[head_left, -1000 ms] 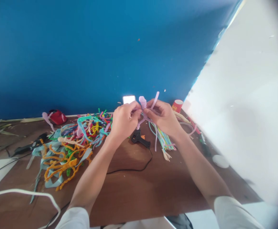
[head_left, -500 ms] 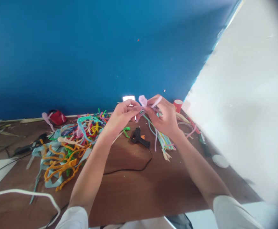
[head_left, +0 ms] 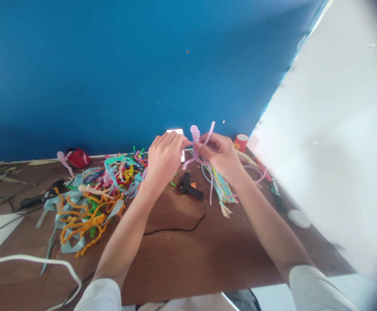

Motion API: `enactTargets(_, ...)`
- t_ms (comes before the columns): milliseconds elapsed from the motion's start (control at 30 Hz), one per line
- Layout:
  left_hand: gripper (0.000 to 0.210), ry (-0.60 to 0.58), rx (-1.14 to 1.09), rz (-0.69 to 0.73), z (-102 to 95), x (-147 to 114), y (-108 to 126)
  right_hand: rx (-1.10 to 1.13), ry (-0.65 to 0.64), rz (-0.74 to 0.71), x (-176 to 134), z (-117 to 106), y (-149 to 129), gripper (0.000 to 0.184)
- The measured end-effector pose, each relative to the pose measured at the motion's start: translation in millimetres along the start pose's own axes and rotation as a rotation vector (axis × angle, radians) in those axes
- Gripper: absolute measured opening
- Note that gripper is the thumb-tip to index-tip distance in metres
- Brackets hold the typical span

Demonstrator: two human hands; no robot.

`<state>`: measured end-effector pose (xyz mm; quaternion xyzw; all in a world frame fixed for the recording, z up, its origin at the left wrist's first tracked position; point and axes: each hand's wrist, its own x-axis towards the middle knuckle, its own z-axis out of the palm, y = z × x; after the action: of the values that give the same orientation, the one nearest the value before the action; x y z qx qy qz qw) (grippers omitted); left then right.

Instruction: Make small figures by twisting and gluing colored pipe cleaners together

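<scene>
A small figure of twisted lilac pipe cleaner (head_left: 195, 133) stands upright between my hands, above the table. Its top is a thick wound lump; thin legs spread below, and a loose strand sticks up on the right. My left hand (head_left: 166, 156) pinches its middle from the left, with the back of the hand toward me. My right hand (head_left: 220, 152) grips it from the right between thumb and fingers. Behind my left hand a lit phone (head_left: 183, 155) leans near the wall, partly covered. Below the figure lies a black glue gun (head_left: 190, 187) with its cord.
A tangled heap of coloured pipe cleaners (head_left: 91, 220) covers the left of the table. A bundle of pale pipe cleaners (head_left: 222, 190) lies right of centre. Farther right are a red paper cup (head_left: 240, 142) and a white round disc (head_left: 299, 218). A second glue gun (head_left: 42, 196) lies far left.
My left hand has turned over so its back faces me. The figure is now more upright, with its legs showing below and the loose strand pointing up.
</scene>
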<state>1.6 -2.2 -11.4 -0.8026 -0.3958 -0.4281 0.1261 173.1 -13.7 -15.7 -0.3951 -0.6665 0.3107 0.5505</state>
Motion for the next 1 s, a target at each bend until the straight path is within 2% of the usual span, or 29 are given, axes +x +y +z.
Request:
enactTargets(100, 0.024, -0.08, -0.274, -0.269, -0.6, -0.3, 6.4, -0.36, 0.057, -0.366, 1.0, -2.3, 4.4, 0.008)
enactTargets(200, 0.028, -0.212, -0.681, -0.46, -3.7, -0.2, 9.2, -0.686, 0.028, -0.731, 2.4, -11.3, 7.0, 0.014)
enactTargets(300, 0.033, -0.354, -1.015, -0.576, -6.9, 0.4, 6.6, -0.863, 0.023, -0.902, 1.7, -21.0, 6.1, 0.019)
enactTargets(400, 0.036, -0.484, -1.166, -0.587, -11.0, 1.4, 1.8, -0.887, 0.059, -0.979, -0.2, -23.9, 4.4, 0.021)
enactTargets(467, 0.035, -0.503, -1.129, -0.523, -15.0, 2.5, -0.4, -0.797, 0.063, -0.944, -0.7, -20.8, 4.0, 0.015)
enactTargets(500, 0.034, -0.486, -1.079, -0.49, -17.1, 3.0, -0.9, -0.726, 0.061, -0.878, -0.6, -18.1, 4.0, 0.01)
enactTargets(567, 0.03, -0.419, -0.966, -0.448, -20.2, 4.0, -0.9, -0.548, 0.062, -0.657, -0.1, -11.5, 4.0, 0.003)
enactTargets(633, 0.026, -0.36, -0.899, -0.436, -20.7, 4.4, -0.4, -0.347, 0.062, -0.386, 0.5, -5.9, 3.3, 0.011)
enactTargets(733, 0.039, -0.324, -0.93, -0.442, -16.2, 4.2, -0.7, -0.091, 0.077, -0.107, 0.8, -3.5, 1.1, 0.019)
enactTargets(867, 0.06, -0.362, -1.114, -0.441, -8.4, 3.8, -0.2, 0.144, 0.12, -0.007, 1.4, -8.9, -1.4, 0.019)
enactTargets(1000, 0.044, -0.349, -1.178, -0.436, -2.3, 2.7, 5.4, 0.191, 0.095, 0.018, 0.7, -8.1, -4.8, 0.023)
